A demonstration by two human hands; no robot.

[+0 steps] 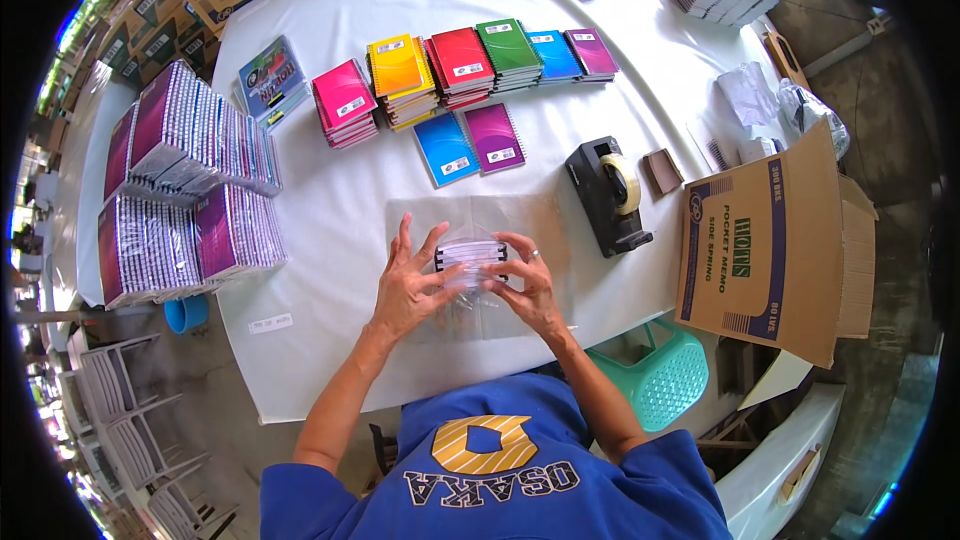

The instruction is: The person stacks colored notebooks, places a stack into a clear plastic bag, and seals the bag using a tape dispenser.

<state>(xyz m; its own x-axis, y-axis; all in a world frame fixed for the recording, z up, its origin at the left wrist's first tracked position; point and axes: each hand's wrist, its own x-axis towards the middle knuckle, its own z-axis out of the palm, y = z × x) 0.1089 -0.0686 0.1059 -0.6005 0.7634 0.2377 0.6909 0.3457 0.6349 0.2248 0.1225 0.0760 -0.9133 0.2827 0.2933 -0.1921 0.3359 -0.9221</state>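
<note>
A small stack of spiral notebooks stands on edge in front of me, with clear plastic film around it. It rests on a translucent plastic sheet laid over the table. My left hand grips the stack's left side, its thumb across the front and some fingers raised. From the right, my right hand presses the film and the stack's end between thumb and fingers; a ring shows on it. Beyond them lie a blue notebook and a purple notebook, side by side.
Piled notebooks in several colours form a row farther back. A black tape dispenser stands to the right, before an open cardboard box. Plastic-wrapped notebook bundles fill the left side. A green stool is by the table's front edge.
</note>
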